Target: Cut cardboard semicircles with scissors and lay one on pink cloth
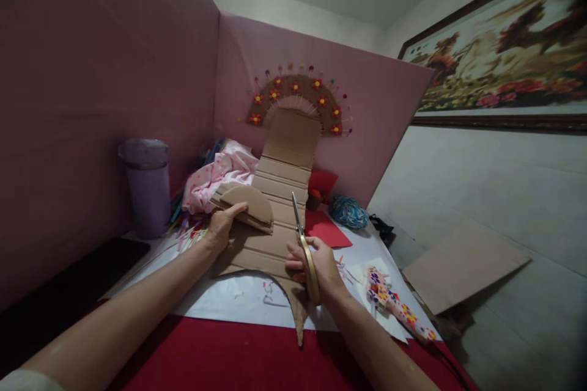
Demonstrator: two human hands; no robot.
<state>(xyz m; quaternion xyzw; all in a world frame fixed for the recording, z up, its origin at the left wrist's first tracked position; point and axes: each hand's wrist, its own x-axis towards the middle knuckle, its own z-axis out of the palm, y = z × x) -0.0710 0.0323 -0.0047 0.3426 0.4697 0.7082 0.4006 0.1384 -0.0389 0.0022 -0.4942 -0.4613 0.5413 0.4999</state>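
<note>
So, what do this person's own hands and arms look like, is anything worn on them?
Both the left hand and the right hand are bare human hands, with no gloves, and I see no rings or watch. The left forearm is uncovered up to a pale, whitish fabric sleeve edge; the right forearm shows no sleeve in view.

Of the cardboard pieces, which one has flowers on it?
The arch against the pink panel: red-and-yellow flowers dot it. The half-round piece in the left hand, long creased sheet and board by the wall show none.
</note>
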